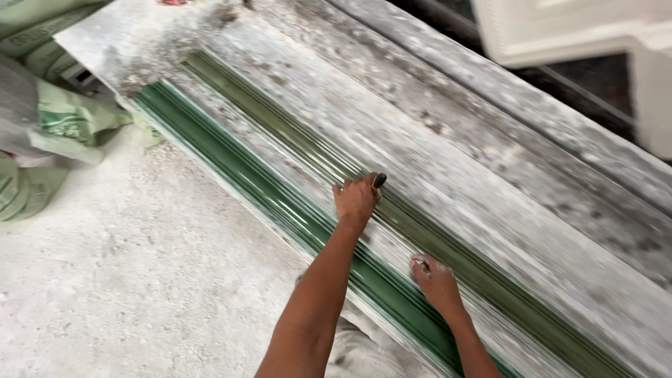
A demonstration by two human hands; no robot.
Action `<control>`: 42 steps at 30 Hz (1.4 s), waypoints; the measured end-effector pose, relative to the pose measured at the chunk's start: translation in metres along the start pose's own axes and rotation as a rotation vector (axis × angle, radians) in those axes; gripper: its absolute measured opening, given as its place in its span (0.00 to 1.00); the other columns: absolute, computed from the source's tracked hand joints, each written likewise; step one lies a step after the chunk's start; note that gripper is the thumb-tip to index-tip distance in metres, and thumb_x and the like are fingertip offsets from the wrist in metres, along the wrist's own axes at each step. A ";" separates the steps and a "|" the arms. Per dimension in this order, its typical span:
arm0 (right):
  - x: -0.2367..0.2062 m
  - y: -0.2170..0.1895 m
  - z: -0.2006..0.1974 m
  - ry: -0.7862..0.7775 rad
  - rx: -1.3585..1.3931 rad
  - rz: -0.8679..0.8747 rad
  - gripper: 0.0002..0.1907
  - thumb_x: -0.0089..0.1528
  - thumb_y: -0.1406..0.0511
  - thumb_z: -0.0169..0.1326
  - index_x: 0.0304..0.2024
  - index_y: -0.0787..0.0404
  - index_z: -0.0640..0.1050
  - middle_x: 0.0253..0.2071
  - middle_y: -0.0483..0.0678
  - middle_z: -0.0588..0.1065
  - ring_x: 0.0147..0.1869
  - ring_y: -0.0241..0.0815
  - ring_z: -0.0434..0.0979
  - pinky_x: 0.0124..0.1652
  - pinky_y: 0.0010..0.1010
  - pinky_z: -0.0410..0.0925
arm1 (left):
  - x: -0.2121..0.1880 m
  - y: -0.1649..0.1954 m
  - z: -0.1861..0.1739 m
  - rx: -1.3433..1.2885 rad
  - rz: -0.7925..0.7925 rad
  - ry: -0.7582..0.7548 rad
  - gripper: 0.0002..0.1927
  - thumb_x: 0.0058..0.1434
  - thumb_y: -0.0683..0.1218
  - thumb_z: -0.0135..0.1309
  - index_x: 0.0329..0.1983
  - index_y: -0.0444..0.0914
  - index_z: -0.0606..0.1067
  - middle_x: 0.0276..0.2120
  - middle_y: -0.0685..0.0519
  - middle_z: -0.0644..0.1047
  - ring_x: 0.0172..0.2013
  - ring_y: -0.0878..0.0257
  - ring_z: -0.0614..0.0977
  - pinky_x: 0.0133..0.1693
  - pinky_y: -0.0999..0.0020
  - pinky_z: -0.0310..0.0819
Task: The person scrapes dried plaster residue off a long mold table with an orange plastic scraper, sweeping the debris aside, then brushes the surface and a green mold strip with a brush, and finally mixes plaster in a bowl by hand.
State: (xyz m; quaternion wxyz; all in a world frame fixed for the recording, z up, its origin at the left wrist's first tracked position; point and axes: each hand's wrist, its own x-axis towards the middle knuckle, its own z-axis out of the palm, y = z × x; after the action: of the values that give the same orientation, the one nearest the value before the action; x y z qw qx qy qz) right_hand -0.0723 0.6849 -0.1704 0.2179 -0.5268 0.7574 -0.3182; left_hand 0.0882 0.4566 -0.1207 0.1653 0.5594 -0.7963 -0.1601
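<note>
A long green grooved mould [280, 199] lies slantwise on a dusty grey workbench [448, 133]. It has a glossy dark green channel on the near side and a duller olive channel [315, 150] further in. My left hand [355, 201] rests on the ridge between the two channels, closed around a small dark tool [379, 180] whose tip sticks out past my fingers. My right hand [435, 281] sits lower on the same ridge with its fingers curled and pressed onto the surface. A pale bit shows at its fingertips, but I cannot tell what it is.
Green and white sacks [56, 119] are piled at the left on a dusty white floor [126, 280]. A white moulded piece [574, 31] stands at the top right beyond the bench. Grey planks [560, 126] run along the bench's far side.
</note>
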 end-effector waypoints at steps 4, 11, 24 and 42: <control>0.095 -0.085 0.082 -0.102 -0.039 0.062 0.18 0.67 0.54 0.52 0.43 0.60 0.83 0.33 0.57 0.80 0.36 0.53 0.82 0.38 0.40 0.72 | 0.079 -0.092 -0.037 0.039 -0.021 0.023 0.15 0.65 0.54 0.51 0.55 0.54 0.76 0.49 0.54 0.80 0.48 0.50 0.81 0.51 0.40 0.65; 0.200 -0.220 0.175 -0.296 0.089 0.006 0.18 0.64 0.59 0.53 0.51 0.61 0.80 0.36 0.52 0.82 0.38 0.45 0.83 0.41 0.36 0.74 | 0.196 -0.219 -0.097 0.124 -0.037 -0.097 0.18 0.67 0.54 0.51 0.60 0.56 0.73 0.46 0.52 0.80 0.49 0.54 0.82 0.61 0.29 0.57; 0.316 -0.370 0.359 -0.160 0.186 0.204 0.16 0.66 0.61 0.52 0.51 0.61 0.81 0.35 0.48 0.83 0.35 0.36 0.79 0.39 0.29 0.73 | 0.412 -0.480 -0.213 0.097 -0.008 -0.155 0.14 0.71 0.52 0.49 0.59 0.53 0.73 0.46 0.48 0.80 0.42 0.47 0.85 0.64 0.22 0.46; 0.451 -0.482 0.476 -0.040 0.253 0.426 0.16 0.66 0.58 0.53 0.50 0.59 0.81 0.29 0.43 0.79 0.30 0.33 0.73 0.35 0.28 0.70 | 0.501 -0.590 -0.233 -0.140 0.346 -0.184 0.14 0.56 0.54 0.57 0.46 0.51 0.79 0.32 0.48 0.83 0.33 0.48 0.84 0.50 0.39 0.71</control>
State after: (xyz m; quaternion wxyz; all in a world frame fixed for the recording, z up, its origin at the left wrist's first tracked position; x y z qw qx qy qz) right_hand 0.4045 0.0259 -0.1590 0.3590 -0.3299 0.8012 -0.3469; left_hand 0.5255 -0.2226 -0.1294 0.1555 0.3843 -0.8793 -0.2345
